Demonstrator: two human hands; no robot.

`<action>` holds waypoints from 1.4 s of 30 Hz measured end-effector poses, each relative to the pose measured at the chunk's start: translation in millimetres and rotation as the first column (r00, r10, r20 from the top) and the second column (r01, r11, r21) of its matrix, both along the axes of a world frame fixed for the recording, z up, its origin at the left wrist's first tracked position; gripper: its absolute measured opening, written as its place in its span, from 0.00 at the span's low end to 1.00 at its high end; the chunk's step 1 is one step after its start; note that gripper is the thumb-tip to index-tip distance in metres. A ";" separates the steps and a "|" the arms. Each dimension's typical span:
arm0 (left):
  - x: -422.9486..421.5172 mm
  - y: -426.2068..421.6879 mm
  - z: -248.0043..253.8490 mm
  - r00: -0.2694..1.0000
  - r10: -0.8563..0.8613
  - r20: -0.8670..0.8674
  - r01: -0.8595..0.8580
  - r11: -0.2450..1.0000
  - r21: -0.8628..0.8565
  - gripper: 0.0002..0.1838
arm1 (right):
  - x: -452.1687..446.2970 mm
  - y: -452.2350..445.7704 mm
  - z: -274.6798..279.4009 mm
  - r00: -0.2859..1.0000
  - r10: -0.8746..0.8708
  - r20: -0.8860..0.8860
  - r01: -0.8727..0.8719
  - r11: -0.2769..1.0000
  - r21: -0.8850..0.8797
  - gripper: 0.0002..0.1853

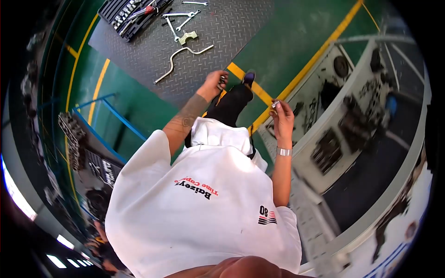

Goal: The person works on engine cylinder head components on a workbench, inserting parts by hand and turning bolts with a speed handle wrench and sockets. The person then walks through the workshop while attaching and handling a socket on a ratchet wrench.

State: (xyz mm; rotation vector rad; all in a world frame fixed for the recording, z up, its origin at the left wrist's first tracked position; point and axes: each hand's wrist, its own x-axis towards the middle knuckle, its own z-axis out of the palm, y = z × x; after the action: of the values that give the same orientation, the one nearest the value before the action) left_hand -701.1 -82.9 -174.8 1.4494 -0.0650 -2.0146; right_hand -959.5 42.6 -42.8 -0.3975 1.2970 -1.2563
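Observation:
My left hand (pixel 214 83) is in front of my body at the middle, its fingers curled round small dark metal pieces (pixel 223 81) whose kind I cannot make out. To the right, my right hand (pixel 283 121) is raised, with a small shiny silver metal piece (pixel 276 104) pinched between thumb and fingers. Beyond the left hand, a bent metal pipe (pixel 172 59) lies on the grey diamond-plate surface (pixel 232 32). Farther away on that surface are several wrenches (pixel 187 21) and a pale yellowish block with a curved notch (pixel 188 37).
An open black socket set case (pixel 132 16) lies at the far left of the plate. A pale-framed rack (pixel 331 111) with dark metal parts stands close on my right. Blue rails (pixel 121 119) and an engine-like metal part (pixel 72 132) are at left. Yellow lines (pixel 320 48) mark the green floor.

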 end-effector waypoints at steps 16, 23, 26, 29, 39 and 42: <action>-55.1 -441.6 -139.4 -0.201 0.220 0.955 0.696 0.718 -0.019 0.14 | -170.1 -414.4 21.9 0.794 0.471 -0.384 -0.342 0.869 0.359 0.12; -74.1 -411.5 -93.2 -0.285 0.187 0.940 0.692 0.719 0.067 0.23 | -155.4 -601.7 130.3 0.418 0.421 -0.805 -0.658 0.751 0.052 0.11; -78.6 -401.8 -74.6 -0.297 0.109 0.949 0.642 0.758 0.114 0.25 | -141.9 -696.9 169.3 0.268 0.376 -0.887 -0.784 0.620 0.026 0.11; -103.2 -387.8 -53.5 -0.257 0.072 0.964 0.602 0.792 0.101 0.26 | -122.2 -770.9 169.5 0.317 0.454 -0.832 -0.822 0.570 -0.002 0.11; -240.5 -416.6 -31.0 0.128 0.250 0.960 0.147 0.952 -0.268 0.17 | -84.1 -838.2 103.2 -0.035 0.160 -0.987 -0.953 0.293 0.081 0.10; -258.6 -431.2 -24.1 0.187 0.426 0.885 0.102 0.888 -0.449 0.14 | -70.8 -814.3 112.3 -0.107 0.239 -0.965 -0.909 0.370 0.193 0.10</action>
State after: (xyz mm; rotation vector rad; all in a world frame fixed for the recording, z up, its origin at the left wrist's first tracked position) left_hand -959.6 -514.0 -198.9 2.0676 -0.8073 -0.4542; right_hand -1030.2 -771.7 69.5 -2.3318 1.1914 -0.2830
